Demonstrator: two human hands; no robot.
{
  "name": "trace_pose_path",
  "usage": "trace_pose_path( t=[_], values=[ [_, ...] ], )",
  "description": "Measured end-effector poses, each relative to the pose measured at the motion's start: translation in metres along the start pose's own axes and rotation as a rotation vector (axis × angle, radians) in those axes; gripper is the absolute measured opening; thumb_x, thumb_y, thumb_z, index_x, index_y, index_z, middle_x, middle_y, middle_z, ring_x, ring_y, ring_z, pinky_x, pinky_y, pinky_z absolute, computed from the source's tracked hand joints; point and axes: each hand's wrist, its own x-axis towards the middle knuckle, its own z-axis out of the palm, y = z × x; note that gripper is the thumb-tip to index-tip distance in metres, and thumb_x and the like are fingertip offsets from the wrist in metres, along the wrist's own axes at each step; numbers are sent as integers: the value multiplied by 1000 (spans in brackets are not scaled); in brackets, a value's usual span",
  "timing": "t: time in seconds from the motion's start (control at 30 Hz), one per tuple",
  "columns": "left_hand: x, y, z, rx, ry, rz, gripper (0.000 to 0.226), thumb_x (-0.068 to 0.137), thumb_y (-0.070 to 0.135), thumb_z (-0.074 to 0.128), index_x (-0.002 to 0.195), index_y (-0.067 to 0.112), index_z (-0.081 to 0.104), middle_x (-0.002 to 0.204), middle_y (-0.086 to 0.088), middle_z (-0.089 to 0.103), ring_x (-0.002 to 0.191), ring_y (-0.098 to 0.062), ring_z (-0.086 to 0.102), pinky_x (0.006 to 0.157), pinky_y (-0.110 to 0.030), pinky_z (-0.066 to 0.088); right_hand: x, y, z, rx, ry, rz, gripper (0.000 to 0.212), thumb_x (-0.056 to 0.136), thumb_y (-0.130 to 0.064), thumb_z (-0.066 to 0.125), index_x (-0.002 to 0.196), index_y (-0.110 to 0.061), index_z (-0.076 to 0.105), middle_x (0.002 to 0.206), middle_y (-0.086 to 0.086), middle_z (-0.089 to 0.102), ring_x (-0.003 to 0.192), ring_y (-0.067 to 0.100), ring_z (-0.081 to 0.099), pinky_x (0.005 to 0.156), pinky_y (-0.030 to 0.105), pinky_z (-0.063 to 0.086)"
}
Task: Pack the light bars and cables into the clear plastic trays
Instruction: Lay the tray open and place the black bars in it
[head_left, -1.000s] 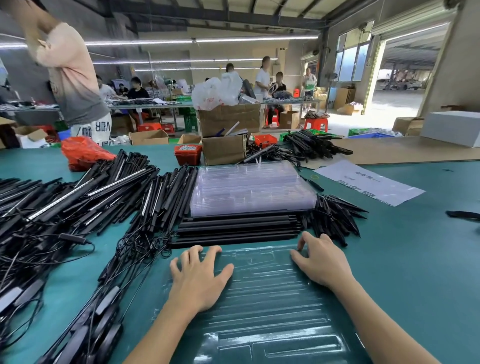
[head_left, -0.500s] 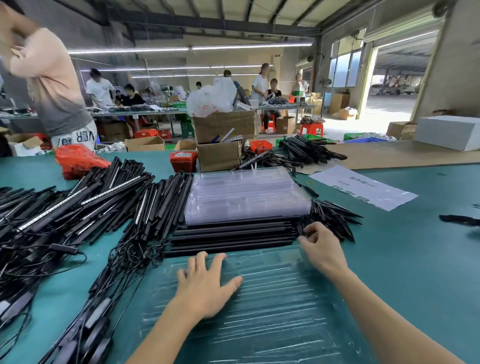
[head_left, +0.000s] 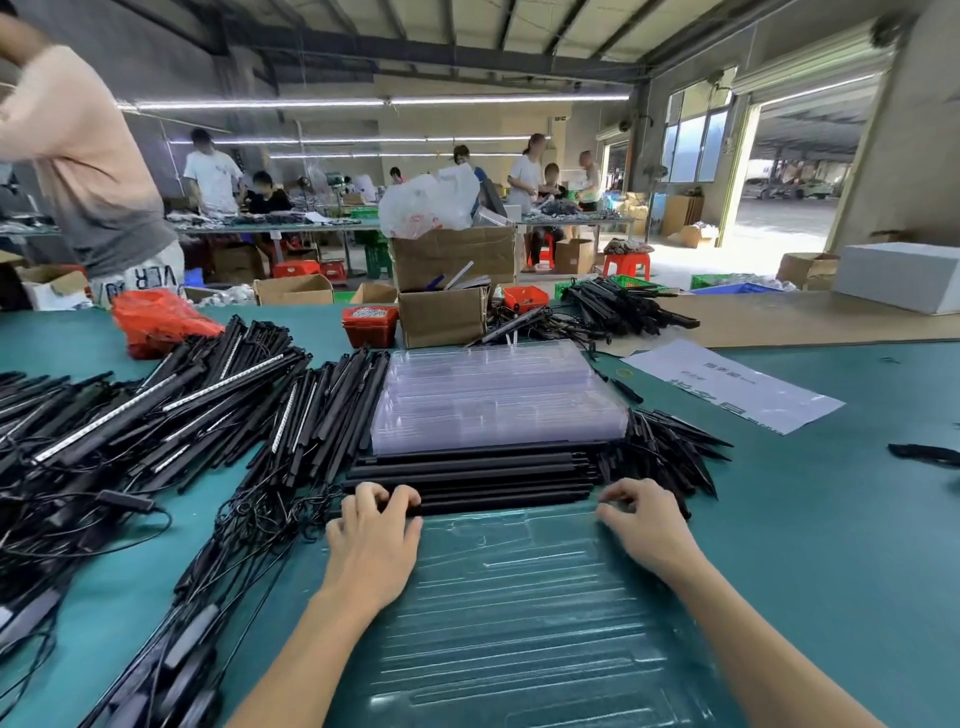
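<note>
Green matting covered the long workbench (head_left: 831, 545) of a busy packing hall, with other workers at benches behind. At far left lay a loose heap of light bars (head_left: 156, 415), some showing their LED strips, tangled with black cables (head_left: 208, 597) that ran toward the near edge. Just right of the heap, a neat row of black bars (head_left: 472, 475) lay crosswise, directly in front of a stack of clear plastic trays (head_left: 493, 400). The left hand (head_left: 371, 545) rested on the near tray (head_left: 519, 623), its fingers curled over the left end of the nearest bar in the row. The right hand (head_left: 644, 525) mirrored it, fingers bent at the right end of the row; whether they gripped a bar or only touched it could not be told. The near tray's moulded channels appeared unfilled. Judged from this layout, packing of this tray had not yet begun: the first bar remained to be seated, then the cables, with the bulk of the stock at left unpacked. A white sheet (head_left: 727, 384) lay at right.
</note>
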Motion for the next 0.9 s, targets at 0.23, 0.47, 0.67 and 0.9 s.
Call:
trace_pose_path(
  t=[0.23,0.47,0.67,0.9],
  values=[
    [2,0,3,43,39,-21,27,102,50,38,120,32,49,119,5,42,114,-18,34,101,-40,30,-8,8,-10,-79,-179,-122,21,96,-27,62,117,-31,62,114,-6,48,115,17,32,98,28,27],
    [0,2,2,45,141,-9,16,102,45,42,105,30,43,105,11,50,109,-17,43,90,-36,24,-12,12,-9,21,-75,-157,18,95,-14,62,107,-25,70,106,-9,58,111,20,48,100,37,40],
    [-3,5,-2,37,171,103,24,103,40,47,117,30,63,110,9,50,109,-15,41,95,-35,26,-11,14,-7,16,-56,-167,17,93,-13,63,102,-27,68,103,-8,60,106,20,52,96,36,43],
    [-20,16,-39,-405,144,280,17,100,29,56,86,30,64,73,16,62,65,-6,57,63,-30,48,-9,14,-7,29,-58,-148,16,91,-9,65,100,-21,70,102,-4,62,102,25,56,97,41,47]
  ],
)
